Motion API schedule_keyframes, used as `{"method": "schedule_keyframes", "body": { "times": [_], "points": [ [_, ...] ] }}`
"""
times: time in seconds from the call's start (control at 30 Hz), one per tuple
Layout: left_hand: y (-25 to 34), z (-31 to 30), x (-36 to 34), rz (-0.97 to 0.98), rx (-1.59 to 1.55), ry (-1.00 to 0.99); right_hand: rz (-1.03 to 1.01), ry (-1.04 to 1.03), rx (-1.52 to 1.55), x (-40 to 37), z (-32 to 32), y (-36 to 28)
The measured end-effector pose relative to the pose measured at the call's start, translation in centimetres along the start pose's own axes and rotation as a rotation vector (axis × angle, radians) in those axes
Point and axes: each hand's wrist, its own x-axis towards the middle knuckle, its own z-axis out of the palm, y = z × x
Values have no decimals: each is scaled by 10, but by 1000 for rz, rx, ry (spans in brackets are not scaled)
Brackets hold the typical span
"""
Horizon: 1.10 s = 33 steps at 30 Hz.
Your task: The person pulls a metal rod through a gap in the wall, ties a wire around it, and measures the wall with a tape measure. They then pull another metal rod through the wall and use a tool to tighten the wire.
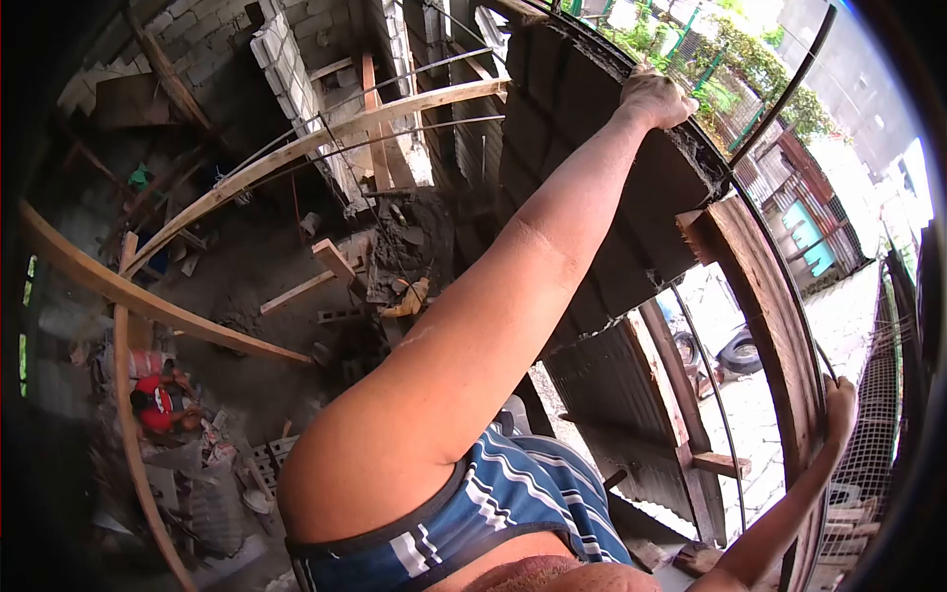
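My left hand (656, 99) is closed at the upper edge of a dark flat panel (592, 187), with the arm stretched across the view. Its fingertips are partly hidden. Low on the right, my right hand (841, 403) is closed around a thin dark metal bar (825, 357) that runs beside a thick wooden beam (755, 286). Below the dark panel stands a corrugated metal sheet (617, 424). My blue striped top (493, 493) fills the bottom middle.
Far below on the left, a person in red (158, 403) sits among sacks and debris. Long timber pieces (335, 131) span the drop. A block wall (286, 74) stands behind. Outside lie tires (742, 351) on paving, and wire mesh (873, 434) is at right.
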Motion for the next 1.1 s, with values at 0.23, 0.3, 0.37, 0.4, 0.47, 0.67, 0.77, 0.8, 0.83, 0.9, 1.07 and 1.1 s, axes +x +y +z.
{"method": "schedule_keyframes", "body": {
  "times": [0.23, 0.3, 0.37, 0.4, 0.47, 0.67, 0.77, 0.8, 0.83, 0.9, 1.07, 1.1],
  "points": [
    [0, 2, 1, 8, 11, 15, 28, -18, -26, -4, -4, -7],
    [0, 0, 0, -5, 3, -14, 2, 16, -31, -4, -3, -5],
    [0, -1, 1, -6, 11, -29, -4, 12, -21, -6, -4, -6],
    [0, -1, 1, -7, 18, -41, -10, 10, -12, -7, -5, -7],
    [-1, 3, 4, -11, 12, -38, -64, 97, 27, 9, 16, 16],
    [2, -8, -7, -8, -32, -20, -134, 167, 36, 14, 20, 22],
    [5, -18, -11, -22, -24, -89, -146, 203, 41, 27, 32, 41],
    [7, -21, -13, -28, -39, -92, -153, 221, 58, 31, 35, 45],
    [4, -18, -13, -36, -39, -92, -160, 219, 55, 24, 27, 32],
    [4, -12, -10, -18, -38, -23, -108, 106, 37, 8, 12, 12],
    [3, -10, -6, -35, -35, -100, -115, 92, -21, 15, 14, 22],
    [2, -9, -6, -39, -38, -100, -104, 70, -35, 18, 15, 25]
  ]
}}
